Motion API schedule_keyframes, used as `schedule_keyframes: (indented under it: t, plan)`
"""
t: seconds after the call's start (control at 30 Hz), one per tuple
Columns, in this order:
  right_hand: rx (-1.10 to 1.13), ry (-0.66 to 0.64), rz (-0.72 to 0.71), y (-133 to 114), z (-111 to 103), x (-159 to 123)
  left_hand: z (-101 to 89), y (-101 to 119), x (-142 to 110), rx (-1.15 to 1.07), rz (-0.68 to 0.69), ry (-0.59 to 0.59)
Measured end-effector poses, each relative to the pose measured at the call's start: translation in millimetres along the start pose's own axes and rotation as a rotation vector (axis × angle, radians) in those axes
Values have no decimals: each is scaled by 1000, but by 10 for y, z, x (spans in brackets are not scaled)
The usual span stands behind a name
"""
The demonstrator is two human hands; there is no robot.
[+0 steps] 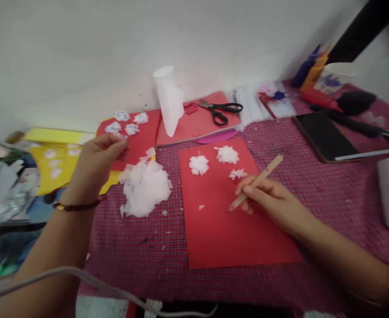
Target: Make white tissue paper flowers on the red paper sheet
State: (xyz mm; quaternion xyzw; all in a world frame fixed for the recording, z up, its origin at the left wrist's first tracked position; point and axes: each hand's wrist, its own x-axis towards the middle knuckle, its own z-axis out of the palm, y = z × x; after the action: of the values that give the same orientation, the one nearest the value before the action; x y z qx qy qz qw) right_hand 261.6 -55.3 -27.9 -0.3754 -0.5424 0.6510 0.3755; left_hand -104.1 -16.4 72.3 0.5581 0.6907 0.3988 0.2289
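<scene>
My right hand (264, 196) grips a flat wooden stick (271, 167), its stained lower tip just over the red sheet (214, 238). White crumpled-paper clusters, one of them (198, 164), sit on the upper part of that sheet, and the smallest is right by my right fingers. To the left, my left hand (97, 161) is raised with thumb and fingers pinched together; whatever is between them, if anything, is hidden. Below and right of it lies a heap of torn white tissue paper (146, 187). A small white scrap (201, 206) rests on the red sheet.
Black-handled scissors (219, 110) and a white paper roll (169, 99) are at the back. Another red sheet (138, 148) bears speckled clusters. A phone (327, 134), a white cup (337, 75) and paint bottles (314, 73) stand or lie right. A white cable (91, 278) crosses the front.
</scene>
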Motion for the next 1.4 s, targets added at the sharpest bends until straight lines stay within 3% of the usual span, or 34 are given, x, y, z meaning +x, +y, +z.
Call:
schedule_keyframes:
  t: [0.1,0.2,0.43,0.63,0.73,0.83,0.9,1.03,1.2,1.4]
  plan:
    - [-31,-75,46,37,51,-8,-42,-332,54,225,-71,-54]
    - [-52,-86,81,69,62,4,105,-539,154,393,-41,-73]
    - [-68,-92,101,81,38,27,413,-641,497,502,-10,-106]
    - [-47,-128,95,76,60,25,502,-700,539,394,-100,-164]
    - [-24,-98,63,73,67,36,478,-555,462,322,-121,-127]
    - [22,19,-55,23,60,52,558,-248,279,39,-98,-107]
    - [51,124,-139,-43,48,55,719,-10,88,-268,-102,-200]
    - [91,256,-282,-192,22,39,1164,343,-340,-430,-106,-453]
    - [22,238,-375,-270,8,20,1535,452,-603,-429,-107,-642]
    - [1,209,-416,-212,14,27,1599,518,-669,-461,-81,-660]
